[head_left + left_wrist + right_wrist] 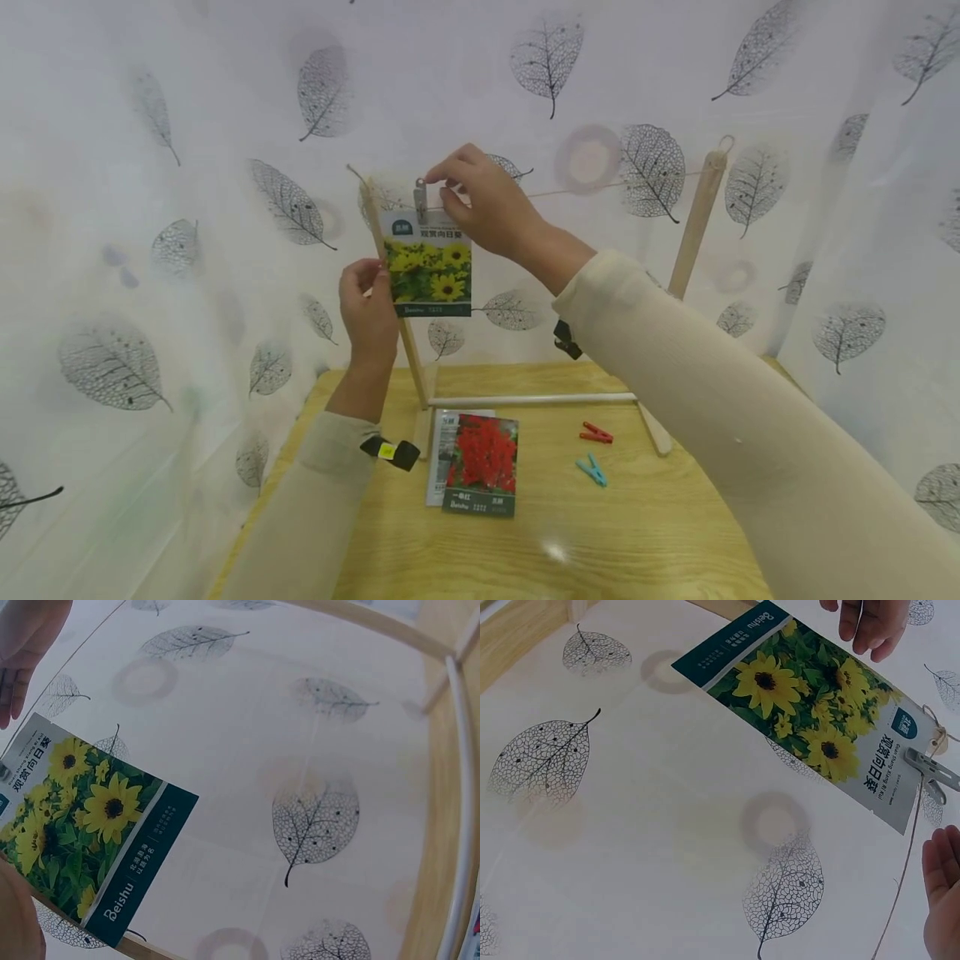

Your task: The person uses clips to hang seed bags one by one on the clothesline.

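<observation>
A seed packet with yellow sunflowers (427,271) hangs from a thin string (900,889), held at its top edge by a grey clothespin (928,769). My right hand (487,200) is beside the clothespin, its fingertips close to the pin's upper end in the head view. From the right wrist, those fingers (941,862) show apart from the pin, loosely extended. Next to the packet's left edge is my left hand (369,312), fingers loosely bent. The right wrist view shows its fingertips (874,645) just off that edge, pinching nothing.
The string spans a wooden frame with a right post (697,225), a left post (411,358) and a white crossbar (532,399). On the table (600,542) lie a red-flower packet (483,467) over another packet (435,475), a red clothespin (597,432) and a blue clothespin (592,470).
</observation>
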Tool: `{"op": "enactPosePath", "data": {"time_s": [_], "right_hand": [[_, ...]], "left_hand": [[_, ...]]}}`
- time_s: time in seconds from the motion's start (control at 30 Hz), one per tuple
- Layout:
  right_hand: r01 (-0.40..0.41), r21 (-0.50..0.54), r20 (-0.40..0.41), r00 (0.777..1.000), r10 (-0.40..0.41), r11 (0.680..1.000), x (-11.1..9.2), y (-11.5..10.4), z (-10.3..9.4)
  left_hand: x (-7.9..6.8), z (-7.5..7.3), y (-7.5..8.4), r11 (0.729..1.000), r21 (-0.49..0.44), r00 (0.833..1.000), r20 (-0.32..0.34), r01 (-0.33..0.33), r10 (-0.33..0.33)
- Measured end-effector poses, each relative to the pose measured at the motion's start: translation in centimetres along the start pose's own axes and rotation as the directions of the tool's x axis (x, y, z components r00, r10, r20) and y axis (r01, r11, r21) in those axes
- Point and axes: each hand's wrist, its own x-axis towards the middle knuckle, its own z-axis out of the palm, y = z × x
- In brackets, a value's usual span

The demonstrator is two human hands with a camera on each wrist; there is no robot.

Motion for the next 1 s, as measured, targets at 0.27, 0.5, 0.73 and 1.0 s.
{"op": "enactPosePath", "data": {"time_s": [0.27, 0.5, 0.73, 1.0], "right_hand": [[0.032, -0.028, -0.007, 0.999, -0.032, 0.999, -1.0, 0.2, -0.4], [0.072, -0.024, -0.026, 0.997, -0.072, 0.997, -1.8, 0.6, -0.3], [0.085, 0.016, -0.026, 0.996, -0.085, 0.996, -2.6, 0.7, -0.4], [0.088, 0.041, -0.047, 0.995, -0.086, 0.995, -3.5, 0.9, -0.3]], "left_hand": [[-0.5, 0.0, 0.0, 1.0, 0.016, 1.0, -0.021, 0.005, -0.005], [-0.8, 0.1, 0.1, 1.0, 0.025, 1.0, 0.006, -0.004, 0.004], [-1.2, 0.1, 0.5, 1.0, 0.005, 0.999, 0.043, -0.011, 0.011], [-1.5, 0.1, 0.8, 0.999, -0.037, 0.997, 0.078, 0.002, 0.001]]}}
